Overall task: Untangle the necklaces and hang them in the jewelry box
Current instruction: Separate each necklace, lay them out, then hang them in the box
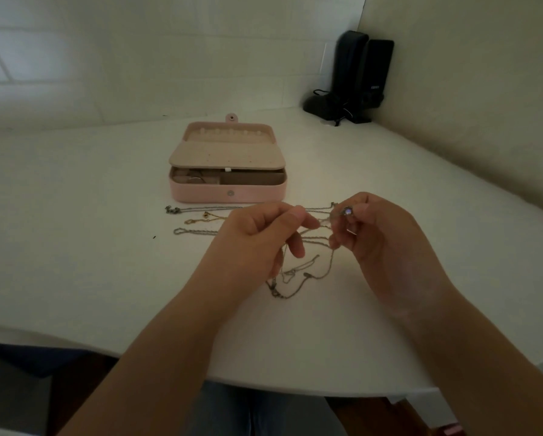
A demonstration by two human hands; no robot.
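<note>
On the white table [75,190] the pink jewelry box [227,171] lies open, beyond both hands. The left hand [257,237] pinches a chain; the right hand [374,231] pinches a round pendant [346,211]. Tangled necklaces [295,275] hang between and below them, trailing left across the table.

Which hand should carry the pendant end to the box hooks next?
Probably right. The right hand already pinches the round pendant, and the open jewelry box lies just ahead. The left hand pinches the tangled chain and can steady it.
</note>
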